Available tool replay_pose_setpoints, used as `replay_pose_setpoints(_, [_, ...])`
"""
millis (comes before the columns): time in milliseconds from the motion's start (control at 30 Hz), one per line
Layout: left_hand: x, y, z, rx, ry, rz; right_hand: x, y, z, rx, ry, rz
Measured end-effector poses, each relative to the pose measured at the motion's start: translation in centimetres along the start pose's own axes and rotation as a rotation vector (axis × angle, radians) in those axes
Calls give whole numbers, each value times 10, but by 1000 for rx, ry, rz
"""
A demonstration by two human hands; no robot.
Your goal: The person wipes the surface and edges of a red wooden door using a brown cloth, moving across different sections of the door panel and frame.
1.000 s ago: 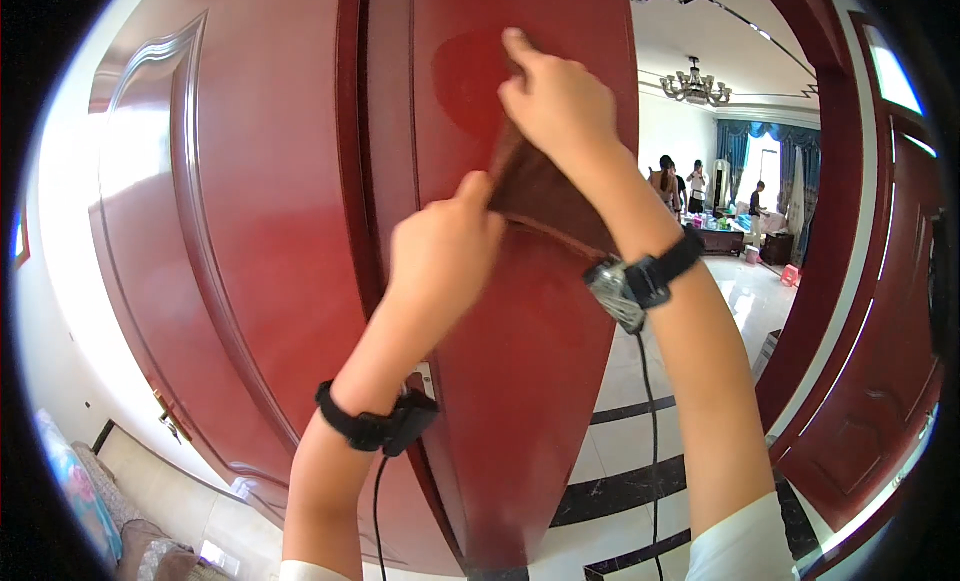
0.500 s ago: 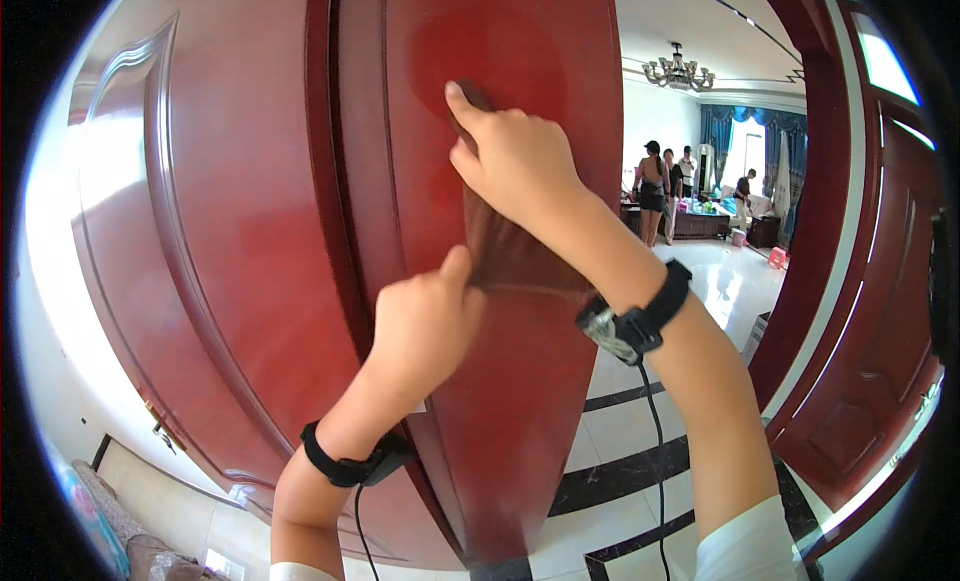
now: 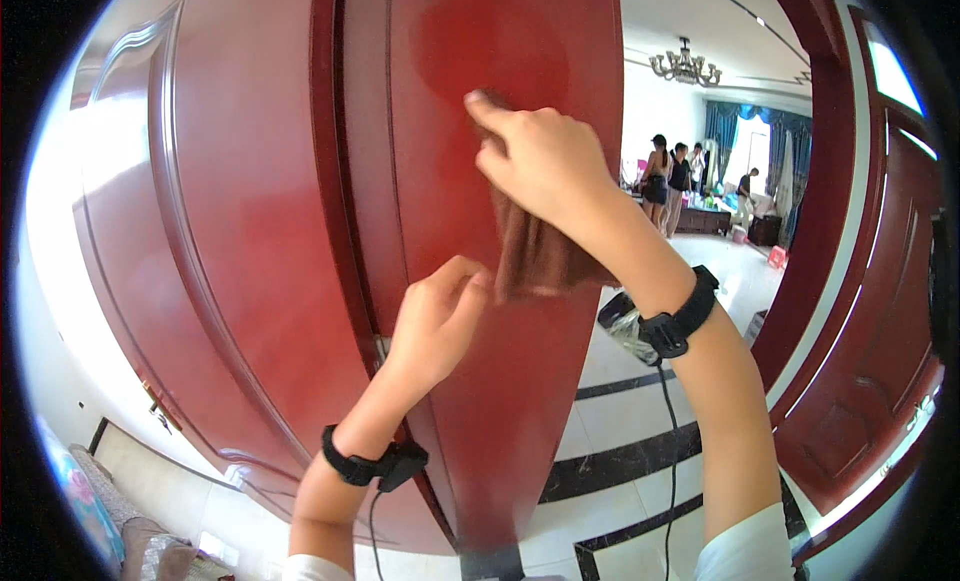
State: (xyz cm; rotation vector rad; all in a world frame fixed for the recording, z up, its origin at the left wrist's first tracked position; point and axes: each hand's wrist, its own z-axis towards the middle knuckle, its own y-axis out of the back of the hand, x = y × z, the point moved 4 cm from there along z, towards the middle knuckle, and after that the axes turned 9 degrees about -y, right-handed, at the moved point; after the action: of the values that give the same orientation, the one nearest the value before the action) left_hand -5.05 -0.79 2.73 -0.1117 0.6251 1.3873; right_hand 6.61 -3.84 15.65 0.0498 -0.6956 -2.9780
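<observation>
My right hand point(image 3: 555, 161) grips a brown cloth point(image 3: 535, 256) and presses it against a glossy red-brown wooden door panel point(image 3: 500, 401). One finger reaches up along the cloth's top end, and the loose lower part hangs in folds below the hand. Just left of the cloth's lower corner is my left hand point(image 3: 435, 321), its fingers curled and thumb forward, close to the panel. Its inner side is hidden, so I cannot see whether it holds anything. A rounded patch of deeper red point(image 3: 490, 46) shows on the panel above the cloth.
A moulded red door leaf point(image 3: 240, 281) with a handle point(image 3: 160, 406) stands left. Through the opening on the right, several people point(image 3: 680, 171) stand in a room under a chandelier point(image 3: 685, 66). Black cables point(image 3: 668, 461) hang from both wrist straps. Lower left lies patterned fabric point(image 3: 80, 491).
My right hand has shifted slightly right and down with the cloth, which now hangs in narrower folds. My left hand has moved a little right, its raised thumb lowered and its fingers curled.
</observation>
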Motion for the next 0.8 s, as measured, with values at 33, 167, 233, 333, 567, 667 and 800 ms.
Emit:
replay_pose_setpoints(33, [0, -5, -9, 116, 217, -218, 8, 0, -9, 26, 60, 117])
replay_pose_setpoints(167, [13, -14, -71, 115, 167, -551, 31, 6, -102, 31, 209, 585])
replay_pose_setpoints(233, [19, -30, -105, 151, 97, -574, 30, 0, -162, 133, 182, 728])
replay_pose_setpoints(333, [46, -47, -174, 356, 308, -650, 34, -40, -231, 331, -228, 1006])
replay_pose_setpoints(567, [54, -56, -229, -74, 636, -739, 40, -62, -268, 295, -363, 928])
replay_pose_setpoints(667, [42, -40, -218, -324, 595, -563, 37, -73, -278, 454, -437, 1036])
replay_pose_setpoints(800, [25, -32, -197, -480, 468, -443, 47, -60, -285, 525, -415, 1071])
